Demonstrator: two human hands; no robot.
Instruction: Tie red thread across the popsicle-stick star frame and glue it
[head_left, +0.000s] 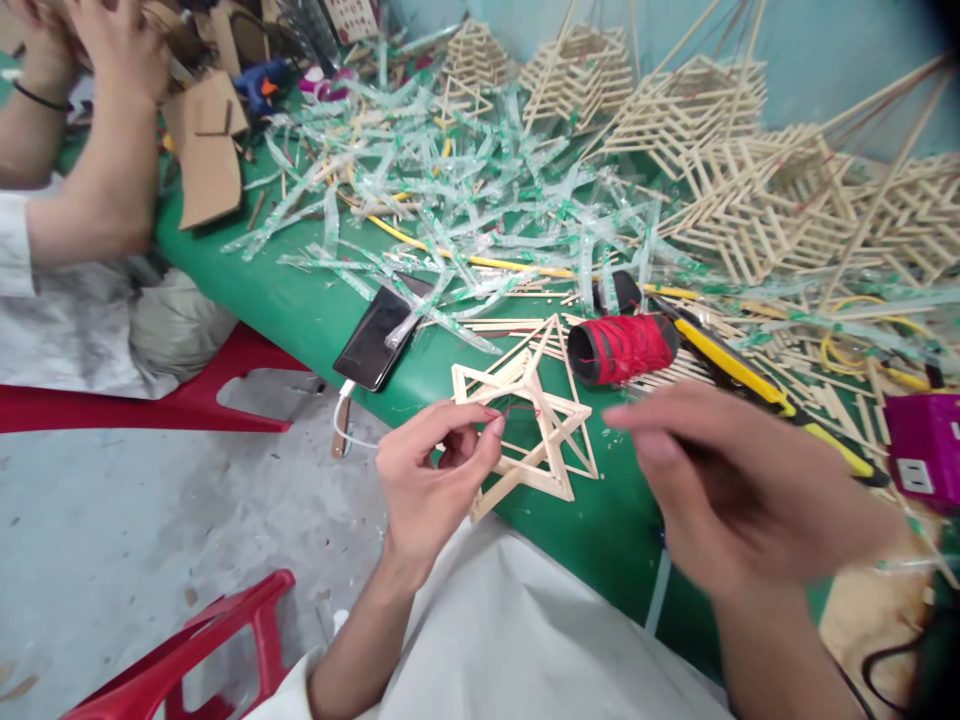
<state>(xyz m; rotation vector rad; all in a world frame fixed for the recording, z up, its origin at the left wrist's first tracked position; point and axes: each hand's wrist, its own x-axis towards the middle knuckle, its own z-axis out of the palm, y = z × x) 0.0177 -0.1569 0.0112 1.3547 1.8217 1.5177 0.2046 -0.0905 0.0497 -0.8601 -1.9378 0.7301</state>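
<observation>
Between the thumb and forefinger of my left hand (442, 455) is a thin red thread (517, 408), which runs to a stick frame. That frame is a six-pointed star of pale wooden sticks (559, 405), lying at the green table's near edge just beyond my left fingers. To the right of the star, my right hand (727, 480) is raised and blurred, with fingers curled and thumb near the forefinger; anything pinched there is too small to make out. A spool of red thread (626, 348) lies on its side behind the star.
A black phone (379, 340) with a white cable lies left of the star. Plastic strips (480, 190) cover the table's middle. Stacked stick frames (772, 200) line the wall. Yellow-black cutters (735, 365) and a purple box (926, 445) are right. A co-worker's hands (124, 50) are upper left.
</observation>
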